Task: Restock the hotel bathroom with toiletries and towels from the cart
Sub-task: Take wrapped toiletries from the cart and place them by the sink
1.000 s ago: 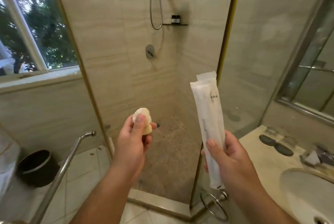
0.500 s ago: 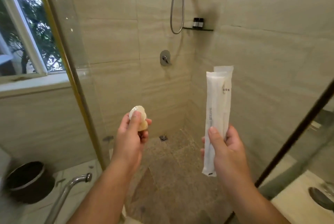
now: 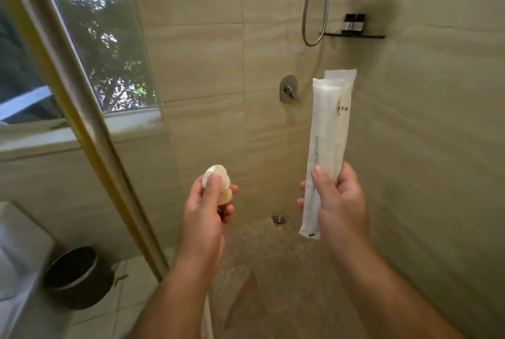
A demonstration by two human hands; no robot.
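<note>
Two hands are raised inside the shower stall. Small round soaps are pinched between the thumb and curled fingers of the left hand. Long white sachets are gripped upright near their lower end by the right hand, before the tiled wall. Two dark bottles are noted on the black wall shelf, above the sachets.

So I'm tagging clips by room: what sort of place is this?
A tiled shower stall, probably in a hotel bathroom: a shower hose hangs above a mixer valve, a drain sits in the floor, small bottles stand on a shelf.
</note>
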